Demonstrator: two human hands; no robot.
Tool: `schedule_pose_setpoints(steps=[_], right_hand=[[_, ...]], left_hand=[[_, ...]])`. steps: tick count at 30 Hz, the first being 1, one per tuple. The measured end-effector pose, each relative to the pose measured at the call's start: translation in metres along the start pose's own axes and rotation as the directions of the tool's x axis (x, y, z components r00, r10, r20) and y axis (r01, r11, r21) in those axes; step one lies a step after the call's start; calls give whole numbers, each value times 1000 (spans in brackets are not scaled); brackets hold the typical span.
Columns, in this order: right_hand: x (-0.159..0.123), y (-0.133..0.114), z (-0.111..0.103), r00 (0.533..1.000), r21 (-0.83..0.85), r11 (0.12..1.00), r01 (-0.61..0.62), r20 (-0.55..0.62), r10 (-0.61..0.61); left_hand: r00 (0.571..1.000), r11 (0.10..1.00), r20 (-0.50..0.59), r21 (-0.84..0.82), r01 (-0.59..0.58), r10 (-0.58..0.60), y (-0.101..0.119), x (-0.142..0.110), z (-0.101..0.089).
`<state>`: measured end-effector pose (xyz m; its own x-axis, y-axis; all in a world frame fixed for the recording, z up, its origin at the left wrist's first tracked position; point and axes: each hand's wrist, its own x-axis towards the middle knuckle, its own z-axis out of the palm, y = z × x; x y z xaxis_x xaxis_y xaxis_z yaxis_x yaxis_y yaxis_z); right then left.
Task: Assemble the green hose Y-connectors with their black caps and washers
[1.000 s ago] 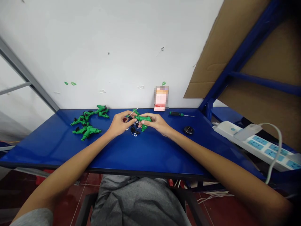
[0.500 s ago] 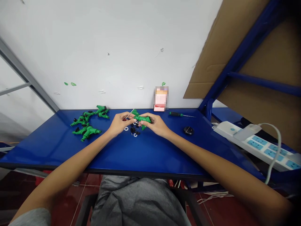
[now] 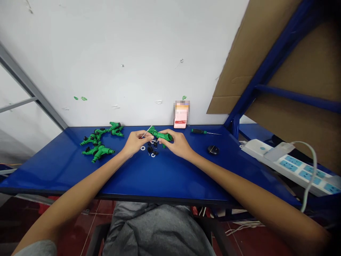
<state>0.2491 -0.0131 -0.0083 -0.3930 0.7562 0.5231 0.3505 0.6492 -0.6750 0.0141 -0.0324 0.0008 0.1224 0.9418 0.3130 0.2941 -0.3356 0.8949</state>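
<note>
My right hand [image 3: 178, 142] is closed on a green plastic hose splitter [image 3: 163, 135], whose round open end points right. My left hand [image 3: 136, 143] is closed on a thin metal-shafted tool [image 3: 147, 131] with a bit of red at its base. The shaft points up and right, and most of the handle is hidden in the palm. The left fingertips are beside the near end of the splitter; whether they touch it I cannot tell. Below and between the hands lie white ring washers [image 3: 143, 148] and small black parts [image 3: 149, 150].
Several green splitters [image 3: 98, 152] with black parts lie at the left. A green-handled screwdriver [image 3: 198, 131] and a round black object [image 3: 213, 149] lie at the right. A phone-like screen [image 3: 180, 122] leans on the wall. A white power strip [image 3: 282, 161] sits at far right.
The green splitter has been turned in my right hand, so its open end now shows. My left hand still grips the thin tool. The view has tilted up slightly.
</note>
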Motion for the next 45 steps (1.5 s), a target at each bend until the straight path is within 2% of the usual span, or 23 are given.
schedule_pose_setpoints(steps=[2,5,8,11,15,18,22,25,28,30,35,39,45], right_hand=[[-1,3,-2,998,-136,989,62,36,-58],[-3,4,-3,987,-223,967,122,131,-94],[-3,1,-4,989,-172,979,109,120,-89],[1,1,-6,999,-58,998,11,43,-9],[8,9,-8,988,243,959,-149,2,153],[12,18,-8,965,460,859,-224,-17,261],[13,27,-4,943,615,742,-269,10,334],[11,27,1,937,637,718,-279,19,348],[8,21,5,936,646,712,-276,13,351],[7,16,7,937,665,692,-280,33,347],[4,7,5,939,676,655,-338,196,282],[5,5,3,953,665,683,-302,199,228],[5,7,7,983,592,784,-185,111,148]], left_hand=[[997,986,-25,154,-70,75,0,0,-4],[978,893,-28,415,-177,207,1,0,-10],[966,820,-21,533,-208,259,0,1,-13],[967,805,-23,560,-198,254,-5,3,-14],[974,823,-10,536,-187,227,-10,5,-15],[974,843,-22,505,-185,226,-7,5,-15],[972,893,-36,405,-199,233,9,-2,-11],[974,925,35,310,-222,222,18,-9,-3],[967,923,92,290,-254,238,18,-13,5],[963,914,63,303,-268,261,16,-14,7],[969,924,-12,305,-231,246,15,-12,3],[988,968,-12,201,-151,156,11,-8,-1],[999,999,-1,-9,-33,33,2,-2,0]])
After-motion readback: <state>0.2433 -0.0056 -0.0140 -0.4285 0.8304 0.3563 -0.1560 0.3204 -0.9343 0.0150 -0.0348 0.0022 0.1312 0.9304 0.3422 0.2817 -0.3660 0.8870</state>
